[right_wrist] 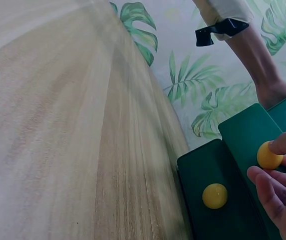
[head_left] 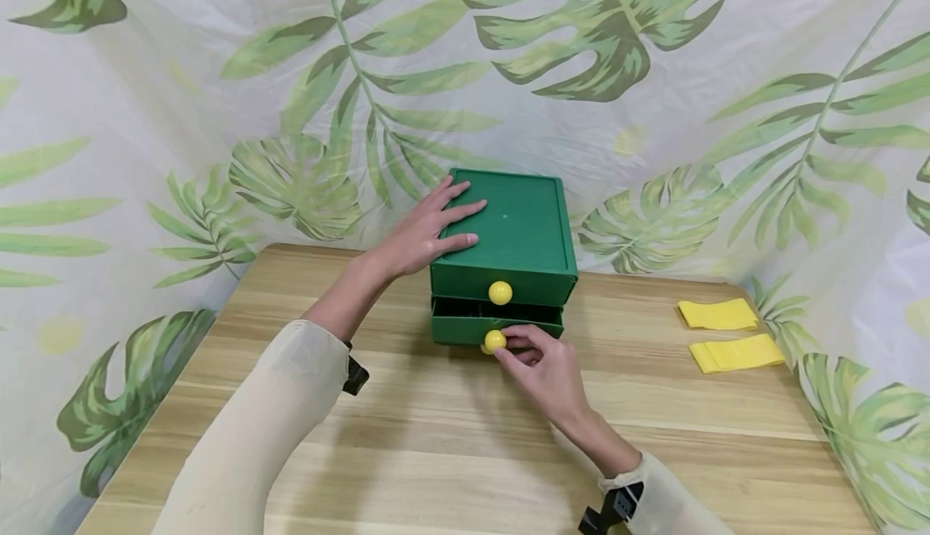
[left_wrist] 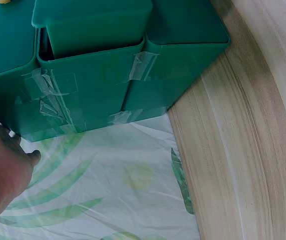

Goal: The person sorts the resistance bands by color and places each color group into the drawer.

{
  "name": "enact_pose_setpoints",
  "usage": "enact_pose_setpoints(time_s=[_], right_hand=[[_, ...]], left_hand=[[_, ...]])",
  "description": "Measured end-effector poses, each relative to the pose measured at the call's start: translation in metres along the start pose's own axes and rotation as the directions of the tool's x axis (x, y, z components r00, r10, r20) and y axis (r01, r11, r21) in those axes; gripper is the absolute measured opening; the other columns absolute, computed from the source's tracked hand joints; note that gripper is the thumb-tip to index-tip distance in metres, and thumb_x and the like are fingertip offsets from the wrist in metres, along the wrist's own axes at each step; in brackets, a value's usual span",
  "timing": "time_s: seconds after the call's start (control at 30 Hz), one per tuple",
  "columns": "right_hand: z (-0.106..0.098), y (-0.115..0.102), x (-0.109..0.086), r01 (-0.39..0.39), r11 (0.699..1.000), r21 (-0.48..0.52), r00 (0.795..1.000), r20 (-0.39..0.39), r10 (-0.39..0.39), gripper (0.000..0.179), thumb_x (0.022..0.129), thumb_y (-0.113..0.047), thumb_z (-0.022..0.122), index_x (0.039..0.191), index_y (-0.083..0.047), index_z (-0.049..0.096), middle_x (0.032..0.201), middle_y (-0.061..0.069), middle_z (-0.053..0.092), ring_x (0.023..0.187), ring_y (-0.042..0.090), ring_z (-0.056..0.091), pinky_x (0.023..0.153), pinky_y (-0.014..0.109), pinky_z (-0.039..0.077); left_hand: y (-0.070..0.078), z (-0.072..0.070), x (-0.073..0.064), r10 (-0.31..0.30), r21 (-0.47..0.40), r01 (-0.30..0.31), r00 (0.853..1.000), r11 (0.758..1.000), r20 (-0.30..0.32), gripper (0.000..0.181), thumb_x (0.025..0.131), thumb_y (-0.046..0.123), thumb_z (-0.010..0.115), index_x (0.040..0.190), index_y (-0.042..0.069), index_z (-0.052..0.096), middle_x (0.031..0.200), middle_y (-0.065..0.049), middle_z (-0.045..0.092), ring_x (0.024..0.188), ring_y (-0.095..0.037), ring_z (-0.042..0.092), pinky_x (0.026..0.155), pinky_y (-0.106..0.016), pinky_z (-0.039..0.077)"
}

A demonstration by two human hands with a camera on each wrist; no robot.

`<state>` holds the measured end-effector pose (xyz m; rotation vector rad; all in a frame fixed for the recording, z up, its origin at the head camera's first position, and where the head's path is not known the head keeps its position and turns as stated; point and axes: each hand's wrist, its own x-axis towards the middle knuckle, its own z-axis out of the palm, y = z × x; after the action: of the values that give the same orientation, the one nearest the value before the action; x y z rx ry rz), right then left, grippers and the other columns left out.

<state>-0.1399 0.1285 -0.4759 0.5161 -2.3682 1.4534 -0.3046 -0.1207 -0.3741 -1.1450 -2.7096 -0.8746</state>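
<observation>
A green drawer cabinet (head_left: 523, 220) stands at the back of the table, its lower drawer (head_left: 458, 331) pulled partway out. My left hand (head_left: 429, 228) rests on the cabinet's top left edge with fingers spread; in the left wrist view, part of that hand (left_wrist: 7, 165) shows at the left border beside the taped green wall (left_wrist: 92, 90). With thumb and fingers, my right hand (head_left: 545, 369) pinches the yellow knob (head_left: 496, 340) of the pulled-out drawer. The right wrist view shows this knob (right_wrist: 269, 156) between the fingertips, and another knob (right_wrist: 215, 196) on the drawer front beside it.
Two folded yellow cloth-like pieces, one farther back (head_left: 718, 314) and one nearer (head_left: 737, 353), lie at the table's right side. A leaf-patterned sheet (head_left: 407, 51) hangs behind the wooden table (head_left: 407, 454). Above the pulled-out drawer, the top drawer's knob (head_left: 500, 292) sticks out.
</observation>
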Motion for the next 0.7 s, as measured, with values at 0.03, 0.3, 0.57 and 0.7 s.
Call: enact_pose_setpoints(time_s=[0.03,0.3,0.57,0.7], right_hand=[[0.0,0.001,0.001,-0.012,1.0,0.004,1.0,-0.002,0.012,0.022,0.089,-0.013,0.088,0.109,-0.011,0.079,0.096,0.003,0.08,0.075,0.01,0.076,0.068,0.026,0.062],[0.004,0.007,0.01,-0.099,0.994,0.042,0.995,-0.027,0.101,0.022,0.09,-0.013,0.087,0.111,-0.011,0.08,0.098,0.005,0.08,0.074,0.014,0.076,0.067,0.025,0.06],[0.007,0.009,0.021,-0.142,0.985,0.096,0.988,-0.044,0.147,0.022,0.091,-0.015,0.087,0.111,-0.01,0.08,0.097,0.006,0.08,0.07,0.019,0.076,0.062,0.023,0.058],[0.008,0.01,0.023,-0.161,0.979,0.123,0.984,-0.05,0.168,0.021,0.09,-0.016,0.087,0.11,-0.01,0.08,0.096,0.007,0.08,0.07,0.023,0.076,0.061,0.023,0.056]], left_hand=[[0.0,0.0,0.0,0.001,-0.002,-0.001,1.0,1.0,0.0,0.064,0.109,0.049,0.055,0.165,0.021,0.041,0.177,-0.011,0.016,0.165,-0.032,-0.004,0.129,-0.06,0.007],[0.001,0.001,0.001,-0.007,-0.017,0.007,1.0,1.0,0.0,0.064,0.109,0.048,0.056,0.165,0.022,0.041,0.177,-0.01,0.015,0.165,-0.031,-0.005,0.129,-0.06,0.006],[0.0,0.001,0.002,-0.014,-0.028,0.014,1.0,1.0,-0.009,0.064,0.108,0.047,0.057,0.164,0.021,0.043,0.177,-0.01,0.016,0.165,-0.031,-0.005,0.129,-0.061,0.006],[0.0,0.001,0.003,-0.015,-0.024,0.014,1.0,1.0,-0.008,0.064,0.108,0.048,0.057,0.165,0.022,0.043,0.177,-0.01,0.016,0.165,-0.031,-0.005,0.129,-0.061,0.006]])
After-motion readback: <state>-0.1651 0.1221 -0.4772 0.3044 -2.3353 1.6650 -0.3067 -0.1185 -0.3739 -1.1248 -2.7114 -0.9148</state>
